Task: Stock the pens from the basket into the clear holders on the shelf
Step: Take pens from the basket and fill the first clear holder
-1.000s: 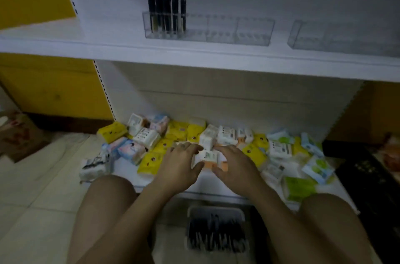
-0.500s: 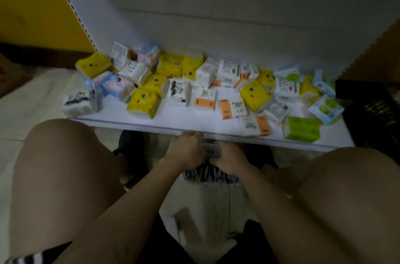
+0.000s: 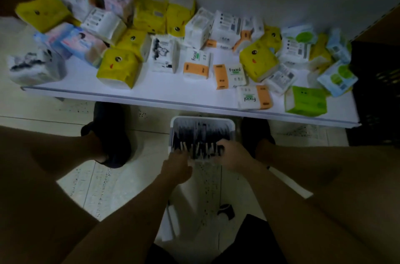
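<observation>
A white basket (image 3: 231, 125) full of dark pens (image 3: 203, 134) stands on the floor between my feet, just under the lower shelf's front edge. Both hands reach into its near end. My left hand (image 3: 178, 166) has its fingertips down among the pens at the near left corner; whether it grips any is blurred. My right hand (image 3: 234, 155) curls its fingers round a bunch of pens at the near right. The clear holders on the upper shelf are out of view.
The low white shelf (image 3: 151, 92) above the basket carries several tissue packs (image 3: 118, 66), yellow, white, orange and green. A black crate (image 3: 376, 90) stands at the right. My knees flank the basket on the tiled floor (image 3: 104, 190).
My view dropped from the upper shelf to the floor. Both hands left the tissue packs, came down past the shelf edge and went into the pen basket.
</observation>
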